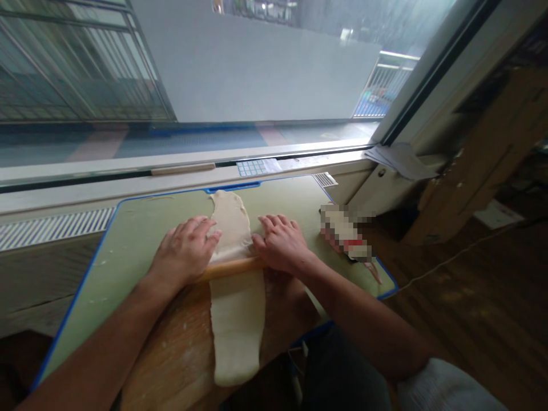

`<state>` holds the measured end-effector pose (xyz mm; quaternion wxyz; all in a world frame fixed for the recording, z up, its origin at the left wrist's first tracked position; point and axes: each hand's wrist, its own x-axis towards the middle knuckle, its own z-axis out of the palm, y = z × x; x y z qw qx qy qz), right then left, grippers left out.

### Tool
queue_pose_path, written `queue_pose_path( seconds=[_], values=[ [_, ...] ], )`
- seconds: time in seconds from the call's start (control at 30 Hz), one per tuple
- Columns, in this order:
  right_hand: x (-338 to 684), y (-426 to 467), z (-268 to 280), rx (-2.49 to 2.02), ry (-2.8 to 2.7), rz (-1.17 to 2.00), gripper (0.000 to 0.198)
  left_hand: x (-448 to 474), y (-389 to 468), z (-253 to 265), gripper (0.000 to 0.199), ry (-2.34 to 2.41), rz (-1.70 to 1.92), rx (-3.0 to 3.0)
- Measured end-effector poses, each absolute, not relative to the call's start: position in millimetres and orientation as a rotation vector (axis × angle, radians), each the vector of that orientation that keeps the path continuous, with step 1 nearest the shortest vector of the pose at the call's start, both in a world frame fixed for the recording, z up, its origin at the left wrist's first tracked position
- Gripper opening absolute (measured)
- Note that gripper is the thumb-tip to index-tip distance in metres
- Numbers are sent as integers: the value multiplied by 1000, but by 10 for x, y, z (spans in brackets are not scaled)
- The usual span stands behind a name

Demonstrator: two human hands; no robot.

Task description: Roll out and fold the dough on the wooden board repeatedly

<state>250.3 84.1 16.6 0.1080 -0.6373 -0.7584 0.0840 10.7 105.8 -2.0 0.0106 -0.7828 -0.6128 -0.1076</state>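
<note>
A long strip of pale dough (238, 328) runs away from me, over a wooden board (171, 348) and onto a green cutting mat with a blue rim (137, 228). Across the strip lies a wooden rolling pin (231, 269), and just beyond it the dough shows a raised crease. My left hand (186, 248) is over the pin's left end, its fingers bent forward and its thumb at the dough's edge. Over the right end is my right hand (280, 242), with its thumb touching the dough's right edge. Both palms hide the pin's ends.
A blurred-out object (342, 231) lies on the mat's right side. Beyond the mat run a window sill (180, 182) and a large window. Papers (402, 160) rest at the right, near a cardboard piece (479, 154). A cable (449, 251) crosses the wooden floor.
</note>
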Motion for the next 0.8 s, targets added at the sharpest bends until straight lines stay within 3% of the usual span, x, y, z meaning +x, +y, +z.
queue_pose_path(
  seconds=[0.33, 0.8],
  values=[
    [2469, 497, 170, -2004, -2102, 239, 73, 155, 809, 34, 60, -2024, -231, -2451],
    [2369, -593, 101, -2017, -2081, 92, 64, 230, -140, 148, 66, -2053, -184, -2373]
  ],
)
